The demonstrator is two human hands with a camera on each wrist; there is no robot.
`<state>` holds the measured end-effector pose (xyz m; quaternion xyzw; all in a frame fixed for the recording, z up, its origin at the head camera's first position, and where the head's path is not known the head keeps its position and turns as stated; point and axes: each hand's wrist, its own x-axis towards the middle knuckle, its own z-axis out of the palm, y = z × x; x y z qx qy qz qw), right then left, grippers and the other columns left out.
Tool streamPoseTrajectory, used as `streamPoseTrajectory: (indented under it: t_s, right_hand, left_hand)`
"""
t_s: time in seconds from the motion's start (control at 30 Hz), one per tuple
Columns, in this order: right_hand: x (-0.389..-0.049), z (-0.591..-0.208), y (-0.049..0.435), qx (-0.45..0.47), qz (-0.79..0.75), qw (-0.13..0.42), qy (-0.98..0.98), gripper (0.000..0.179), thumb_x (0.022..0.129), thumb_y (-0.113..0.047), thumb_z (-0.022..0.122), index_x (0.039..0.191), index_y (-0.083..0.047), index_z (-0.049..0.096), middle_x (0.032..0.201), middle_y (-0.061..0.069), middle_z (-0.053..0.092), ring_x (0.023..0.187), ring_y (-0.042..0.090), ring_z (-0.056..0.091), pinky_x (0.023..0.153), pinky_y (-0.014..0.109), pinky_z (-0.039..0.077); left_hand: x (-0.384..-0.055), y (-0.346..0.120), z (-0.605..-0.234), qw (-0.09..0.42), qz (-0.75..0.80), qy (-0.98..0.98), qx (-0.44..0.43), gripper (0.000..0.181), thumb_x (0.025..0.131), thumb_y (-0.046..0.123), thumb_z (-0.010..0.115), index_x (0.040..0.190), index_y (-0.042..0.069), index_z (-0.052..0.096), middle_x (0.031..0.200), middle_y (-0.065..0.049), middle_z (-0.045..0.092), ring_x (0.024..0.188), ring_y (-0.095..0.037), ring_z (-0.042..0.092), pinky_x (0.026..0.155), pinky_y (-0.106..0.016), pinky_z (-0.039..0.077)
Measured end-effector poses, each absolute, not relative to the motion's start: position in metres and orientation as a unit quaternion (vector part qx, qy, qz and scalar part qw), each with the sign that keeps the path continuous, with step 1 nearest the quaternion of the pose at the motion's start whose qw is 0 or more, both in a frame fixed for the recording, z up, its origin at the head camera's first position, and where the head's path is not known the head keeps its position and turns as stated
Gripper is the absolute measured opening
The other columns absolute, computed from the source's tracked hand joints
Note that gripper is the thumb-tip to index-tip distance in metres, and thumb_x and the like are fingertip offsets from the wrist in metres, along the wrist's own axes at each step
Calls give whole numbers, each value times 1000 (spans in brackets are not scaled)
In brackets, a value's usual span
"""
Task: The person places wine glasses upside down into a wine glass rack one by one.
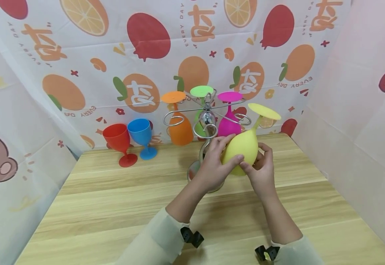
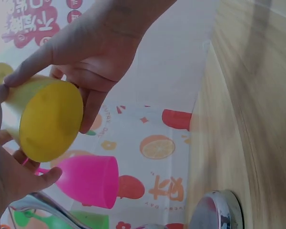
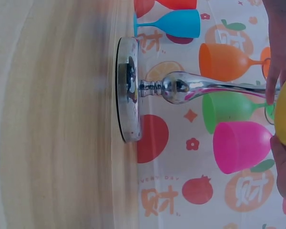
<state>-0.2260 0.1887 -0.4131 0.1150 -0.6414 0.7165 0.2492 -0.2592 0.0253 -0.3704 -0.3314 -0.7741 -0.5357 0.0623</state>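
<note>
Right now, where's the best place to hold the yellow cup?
Probably round the wide bowl of the yellow cup, coming from both sides, as the left hand and right hand do. It's upside down and tilted, so its thin stem and flat foot stick up free, while the round bowl offers more to hold.

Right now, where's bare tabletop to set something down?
Free: table front left, between red goblet and left sleeve; table right, between right forearm and wall cloth. Crowded: around the metal rack and hanging goblets, where left hand and right hand hold yellow goblet; back left, blue goblet beside red.
</note>
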Motion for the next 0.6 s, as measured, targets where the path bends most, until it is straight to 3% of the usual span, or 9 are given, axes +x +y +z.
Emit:
streamPoseTrajectory:
  t_s: [0.2, 0.47, 0.6]
  right_hand:
    - [-233, -412, 190, 79, 715, 257, -646, 54, 93, -2, 63, 136, -16, 35, 120, 7, 65, 103, 17, 67, 83, 28, 58]
    - [-237, -413, 189, 88, 710, 229, -660, 58, 95, -8, 61, 144, -12, 31, 134, 17, 58, 112, 15, 64, 91, 27, 55]
    - [-237, -414, 188, 95, 703, 216, -671, 65, 94, -7, 62, 149, -12, 29, 141, 21, 52, 119, 15, 60, 94, 25, 53]
  left_hand:
    - [-268, 35, -368, 92, -531, -779, -321, 63, 94, 41, 65, 147, 16, 44, 139, -4, 48, 118, -17, 50, 97, -35, 50]
    - [-280, 35, -369, 86, -548, -781, -288, 60, 94, 41, 64, 145, 14, 48, 131, -5, 57, 110, -17, 57, 88, -28, 55]
    - [-285, 31, -370, 64, -564, -777, -274, 59, 96, 40, 61, 146, 12, 47, 128, -5, 60, 112, -17, 58, 91, -31, 54]
